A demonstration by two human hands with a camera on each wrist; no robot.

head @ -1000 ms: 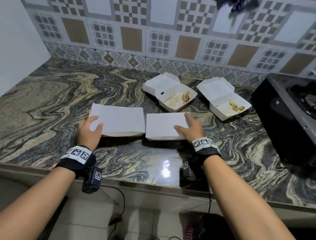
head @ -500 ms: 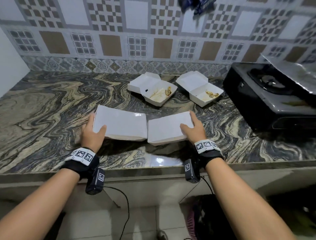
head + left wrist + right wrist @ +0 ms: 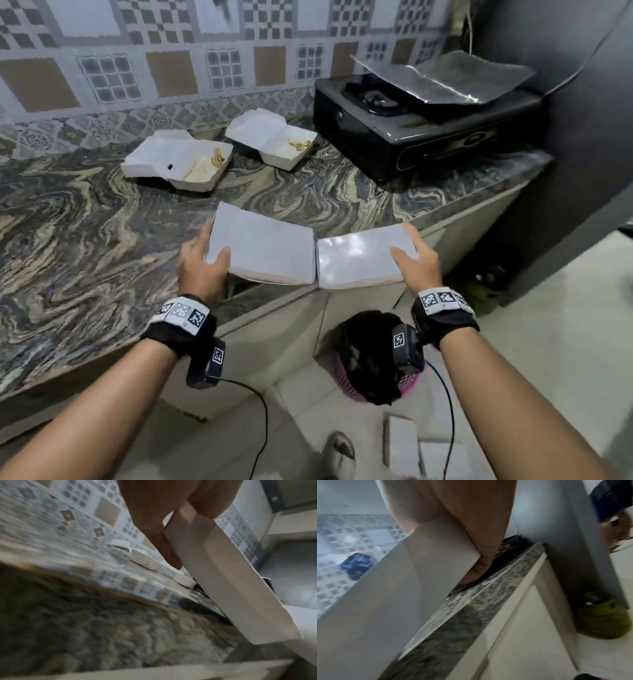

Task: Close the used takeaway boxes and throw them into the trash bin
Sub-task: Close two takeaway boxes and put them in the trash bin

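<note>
The left hand is gripping 1 closed box, thumb on its lid, above the counter edge; the right hand is likewise clasping the other closed box, past that edge. Both should be kept level and pressed together over the trash bin below the counter.

The two closed takeaway boxes, the left box and the right box, are plain white, as are the two open boxes, whose insides carry yellowish-brown food smears. The counter swirls in dark grey, black and cream marble veins, and the wall tiles mix white, tan squares and grey checker and grid patterns. The stove is black, the trash bin pink with a black liner, and the wristbands black with black-and-white square markers.
</note>
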